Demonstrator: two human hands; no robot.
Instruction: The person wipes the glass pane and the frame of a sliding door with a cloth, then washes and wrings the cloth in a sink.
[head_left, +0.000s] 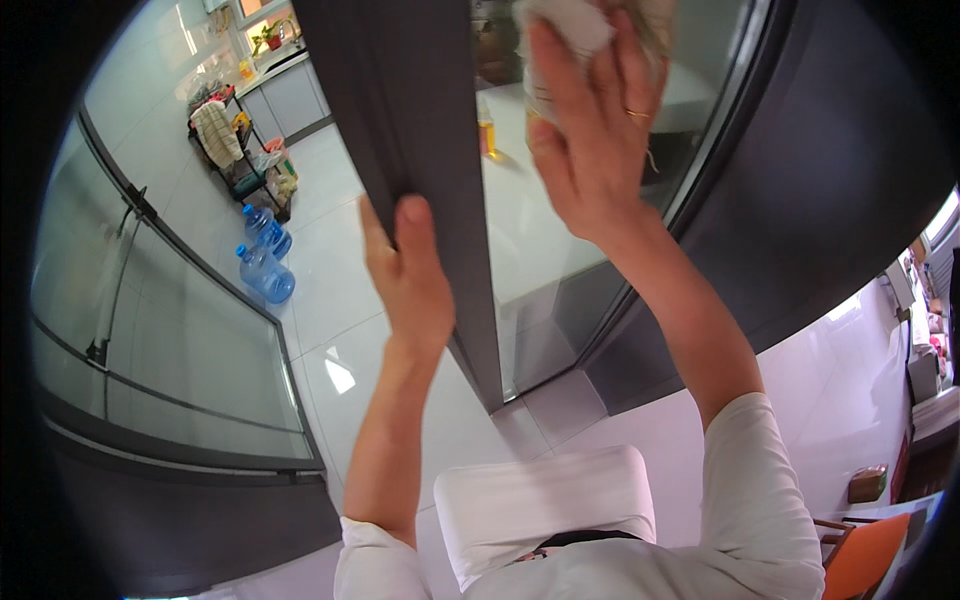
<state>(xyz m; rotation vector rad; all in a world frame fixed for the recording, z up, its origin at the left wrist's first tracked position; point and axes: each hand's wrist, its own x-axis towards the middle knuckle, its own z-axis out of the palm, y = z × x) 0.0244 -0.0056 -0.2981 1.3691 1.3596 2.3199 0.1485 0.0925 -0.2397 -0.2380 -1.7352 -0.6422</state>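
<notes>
My left hand (412, 277) grips the edge of a dark door frame (427, 150), thumb on the near face and fingers behind it. Higher up on the right, my right hand (600, 127) presses a white cloth (574, 30) flat to the glass pane (555, 292); a ring is on one finger. The cloth is partly hidden under the fingers. Through the glass, left of my right hand, shows a small bottle of yellow liquid (487, 135) on a white surface.
A white-covered stool (540, 495) stands right in front of me. To the left are another glazed panel (202, 300), blue water jugs (266, 274) and a loaded cart (247, 184) near kitchen cabinets. An orange chair (866, 555) is at the lower right.
</notes>
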